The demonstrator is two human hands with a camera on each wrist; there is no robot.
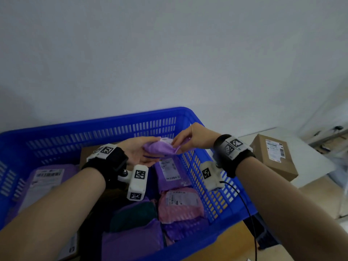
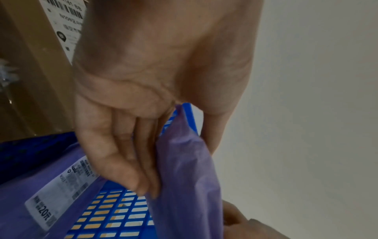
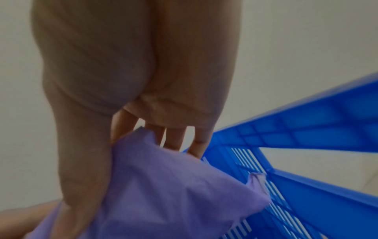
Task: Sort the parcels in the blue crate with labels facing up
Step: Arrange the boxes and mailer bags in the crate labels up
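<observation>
Both hands hold one small purple parcel (image 1: 160,147) in the air above the right back part of the blue crate (image 1: 105,125). My left hand (image 1: 139,149) holds its left end between thumb and fingers. My right hand (image 1: 190,137) pinches its right end. A bit of white shows on the parcel's top edge. In the left wrist view the purple parcel (image 2: 188,177) hangs past my fingers (image 2: 143,161). In the right wrist view the same parcel (image 3: 163,186) sits between thumb and fingers, beside the crate (image 3: 306,126) rim.
Inside the crate lie a purple parcel with its label up (image 1: 169,170), a pink parcel with a label (image 1: 179,203), a large purple one at left (image 1: 43,181), darker purple ones (image 1: 131,240) in front, and a brown box (image 2: 26,64). A labelled cardboard box (image 1: 273,155) sits outside at right.
</observation>
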